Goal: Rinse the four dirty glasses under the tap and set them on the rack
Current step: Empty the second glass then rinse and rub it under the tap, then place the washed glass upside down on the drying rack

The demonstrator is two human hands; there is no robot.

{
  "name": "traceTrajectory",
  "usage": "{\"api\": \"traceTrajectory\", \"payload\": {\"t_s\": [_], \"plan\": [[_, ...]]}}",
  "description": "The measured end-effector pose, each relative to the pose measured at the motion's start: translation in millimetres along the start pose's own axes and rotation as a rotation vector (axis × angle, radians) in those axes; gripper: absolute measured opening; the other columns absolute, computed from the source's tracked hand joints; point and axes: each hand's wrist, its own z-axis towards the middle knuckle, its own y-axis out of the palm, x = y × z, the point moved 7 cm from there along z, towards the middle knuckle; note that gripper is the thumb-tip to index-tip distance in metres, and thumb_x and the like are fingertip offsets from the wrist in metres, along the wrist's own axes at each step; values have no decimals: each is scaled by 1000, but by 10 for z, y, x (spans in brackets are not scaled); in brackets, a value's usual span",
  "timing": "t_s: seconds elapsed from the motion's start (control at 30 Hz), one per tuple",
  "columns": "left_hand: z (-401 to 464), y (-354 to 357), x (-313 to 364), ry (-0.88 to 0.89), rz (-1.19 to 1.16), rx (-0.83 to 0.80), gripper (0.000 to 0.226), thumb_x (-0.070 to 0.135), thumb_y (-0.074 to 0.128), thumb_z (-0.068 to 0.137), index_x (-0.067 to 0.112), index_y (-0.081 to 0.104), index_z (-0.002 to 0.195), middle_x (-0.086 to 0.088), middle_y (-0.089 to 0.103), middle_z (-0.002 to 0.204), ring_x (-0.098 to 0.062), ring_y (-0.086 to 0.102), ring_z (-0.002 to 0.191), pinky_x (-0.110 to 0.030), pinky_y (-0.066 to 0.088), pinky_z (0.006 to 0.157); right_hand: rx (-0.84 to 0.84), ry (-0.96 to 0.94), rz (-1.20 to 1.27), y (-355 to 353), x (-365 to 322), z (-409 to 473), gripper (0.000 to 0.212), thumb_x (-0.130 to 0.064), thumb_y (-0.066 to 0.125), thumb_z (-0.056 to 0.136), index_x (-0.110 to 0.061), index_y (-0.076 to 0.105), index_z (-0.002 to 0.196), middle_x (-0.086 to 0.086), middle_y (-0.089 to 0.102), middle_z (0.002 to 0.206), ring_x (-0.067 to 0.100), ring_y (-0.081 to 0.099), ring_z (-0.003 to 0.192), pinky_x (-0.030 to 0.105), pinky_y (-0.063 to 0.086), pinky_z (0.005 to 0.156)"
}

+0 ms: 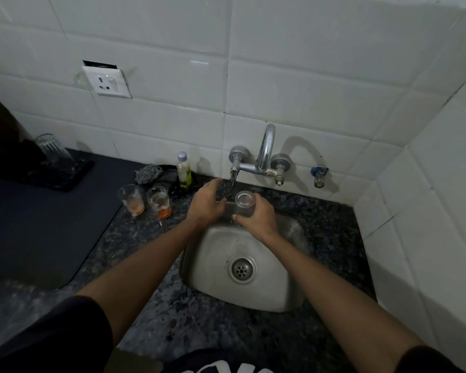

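Observation:
My right hand (256,218) grips a clear glass (244,201) over the back of the steel sink (285,289), just below the tap (264,154). My left hand (206,203) reaches toward the tap's left handle, fingers relaxed, touching the glass side; whether it touches the handle I cannot tell. Two dirty glasses with orange residue, one (131,199) and the other (160,201), stand on the granite counter left of the sink. One glass (51,149) sits upside down on the dark rack (65,176) at far left.
A small bottle (184,169) and a scrubber (147,173) lie behind the dirty glasses by the tiled wall. A dark mat (38,224) covers the left counter. A side valve (318,175) sticks out right of the tap. A wall socket (106,82) is above.

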Motion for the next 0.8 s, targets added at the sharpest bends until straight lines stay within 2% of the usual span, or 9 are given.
{"api": "traceTrajectory", "payload": {"t_s": [0.13, 0.27, 0.37, 0.5, 0.63, 0.8], "plan": [[-46, -108, 39, 27, -15, 46, 59, 18, 70, 85, 10, 55, 141, -9, 65, 136, -24, 62, 123, -40, 52, 104, 12, -13, 17, 29, -45, -15, 56, -29, 98, 62, -22, 68, 109, -3, 72, 105, 16, 69, 98, 39, 58, 87], [-180, -440, -83, 0, -73, 172, 49, 15, 68, 89, 13, 58, 137, -6, 66, 129, -17, 66, 110, -33, 58, 90, -16, -44, 54, 166, -250, 13, 57, -33, 98, 65, -22, 67, 111, -4, 71, 108, 15, 68, 101, 34, 56, 88], [-332, -827, -316, -34, -57, 256, 45, 15, 68, 92, 13, 59, 136, -5, 65, 130, -15, 65, 109, -31, 58, 88, -98, -65, 98, 401, -530, 43, 58, -37, 98, 66, -22, 68, 113, -4, 73, 109, 14, 69, 100, 32, 57, 87], [-545, -1425, -841, -135, 24, 371, 42, 18, 66, 92, 15, 60, 134, -3, 67, 128, -19, 65, 110, -42, 58, 90, -212, -157, 140, 890, -1093, 74, 56, -37, 98, 71, -20, 67, 115, -5, 73, 110, 12, 68, 100, 26, 51, 81], [-749, -1943, -1502, -268, 73, 415, 46, 25, 65, 94, 20, 56, 139, 1, 63, 135, -18, 63, 116, -42, 57, 93, -296, -218, 150, 1594, -1730, 163, 62, -40, 98, 70, -19, 66, 118, -2, 73, 114, 15, 69, 105, 32, 56, 90], [-898, -2403, -2554, -480, 169, 371, 56, 28, 64, 97, 13, 47, 149, -8, 53, 149, -26, 54, 134, -44, 50, 105, -359, -234, 169, 2697, -2519, 432, 59, -40, 99, 68, -21, 64, 111, -3, 71, 111, 18, 69, 103, 39, 58, 93]]}}
